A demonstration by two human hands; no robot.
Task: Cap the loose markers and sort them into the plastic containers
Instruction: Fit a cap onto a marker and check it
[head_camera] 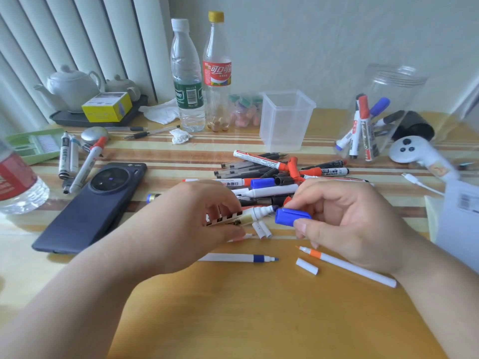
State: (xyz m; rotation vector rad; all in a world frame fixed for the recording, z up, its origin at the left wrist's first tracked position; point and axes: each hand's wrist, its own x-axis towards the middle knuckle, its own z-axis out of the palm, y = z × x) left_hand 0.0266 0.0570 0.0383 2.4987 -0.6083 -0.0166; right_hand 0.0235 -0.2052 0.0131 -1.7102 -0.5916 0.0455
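Just above the desk we pinch the marker [248, 215] in our left hand [197, 224], tip pointing right at the blue cap [291, 216] gripped in our right hand [344, 224], nearly coaxial.

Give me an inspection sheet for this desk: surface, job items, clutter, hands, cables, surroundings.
Surface: yellow striped wooden tabletop, crowded.
Job's things: uncapped white marker and blue plastic cap in hand, not yet joined; pile of markers and pens behind; square clear plastic container looks empty; round clear plastic jar holds capped markers.
Clutter: dark smartphone, green-labelled plastic bottle, red-labelled plastic bottle, white handheld controller.
Grippers: left hand grips the marker; right hand pinches the cap.
Cables: white cable at right.
Surroundings: white vertical blinds, pale wall.
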